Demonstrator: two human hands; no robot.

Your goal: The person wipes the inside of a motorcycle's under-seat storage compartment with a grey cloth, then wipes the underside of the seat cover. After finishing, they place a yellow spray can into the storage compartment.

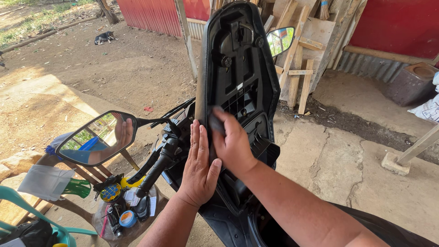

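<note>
Pressing flat, fingers spread, the left hand steadies the raised scooter seat. The right hand pinches its lower edge (rigid plastic underside, probably light); the rim looks the best hold.

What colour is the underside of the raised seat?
Black, head view: seat underside.

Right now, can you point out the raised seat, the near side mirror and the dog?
raised seat (238, 59): head view, on its black plastic underside.
near side mirror (98, 137): head view, middle of the glass.
dog (104, 37): head view, on its body, lying on the dirt.
</note>
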